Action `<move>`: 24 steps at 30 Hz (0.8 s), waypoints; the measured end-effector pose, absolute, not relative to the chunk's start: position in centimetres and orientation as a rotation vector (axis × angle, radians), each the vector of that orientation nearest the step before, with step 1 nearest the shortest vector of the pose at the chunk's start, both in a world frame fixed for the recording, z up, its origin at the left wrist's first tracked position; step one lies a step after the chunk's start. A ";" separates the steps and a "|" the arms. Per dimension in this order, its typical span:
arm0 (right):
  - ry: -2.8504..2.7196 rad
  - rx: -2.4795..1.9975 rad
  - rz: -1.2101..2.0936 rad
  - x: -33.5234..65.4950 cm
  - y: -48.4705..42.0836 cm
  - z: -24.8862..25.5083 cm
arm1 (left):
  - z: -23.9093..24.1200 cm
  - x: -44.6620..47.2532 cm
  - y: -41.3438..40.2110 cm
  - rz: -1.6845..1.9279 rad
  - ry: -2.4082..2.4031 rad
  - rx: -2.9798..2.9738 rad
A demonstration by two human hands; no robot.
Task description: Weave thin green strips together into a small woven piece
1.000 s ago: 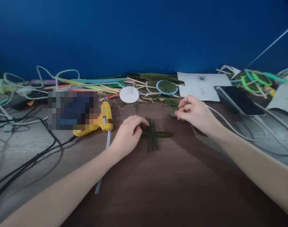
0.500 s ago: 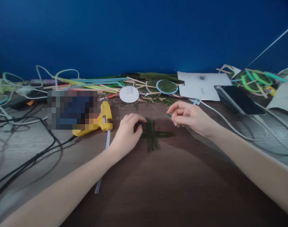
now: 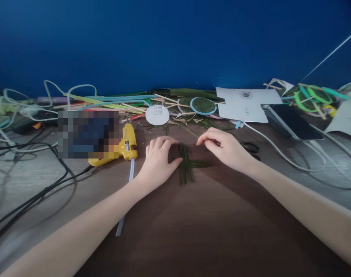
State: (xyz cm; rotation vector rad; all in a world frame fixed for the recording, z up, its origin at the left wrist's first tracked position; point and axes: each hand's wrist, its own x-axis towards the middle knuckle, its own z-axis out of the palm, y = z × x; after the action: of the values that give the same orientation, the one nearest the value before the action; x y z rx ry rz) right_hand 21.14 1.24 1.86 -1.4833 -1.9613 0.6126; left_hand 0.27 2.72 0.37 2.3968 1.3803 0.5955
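Note:
A cross of dark green grass-like strips (image 3: 187,169) lies flat on the brown table, one bundle crossing another. My left hand (image 3: 159,161) rests at its left side, thumb and forefinger apart, the thumb tip touching the strips and the forefinger at their upper end. Just above and right of the cross is my right hand (image 3: 226,148), fingers curled with the forefinger pointing down-left. Its fingertips look drawn together, and anything between them is too small to make out. Black-handled scissors (image 3: 252,147) lie partly hidden behind my right hand.
At left are a yellow glue gun (image 3: 129,142) with a glue stick (image 3: 131,171), and black cables. A white paper disc (image 3: 157,115), a blue-rimmed ring (image 3: 203,105), cut white card (image 3: 244,104) and a phone (image 3: 293,121) line the back, before a blue wall.
My right hand has moved slightly left and lower, and the dark bit at its fingertips no longer shows. The scissors have come into view. My left thumb has shifted right onto the strips.

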 end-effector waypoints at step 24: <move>-2.111 -1.366 0.544 17.3 4.8 0.4 | 0.2 0.4 2.7 0.550 1.434 2.432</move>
State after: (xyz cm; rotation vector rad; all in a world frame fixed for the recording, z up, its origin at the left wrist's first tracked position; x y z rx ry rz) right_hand 17.31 4.83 0.41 -1.3660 -2.1109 0.5442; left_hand 0.39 2.72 0.20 2.4315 1.4339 0.5495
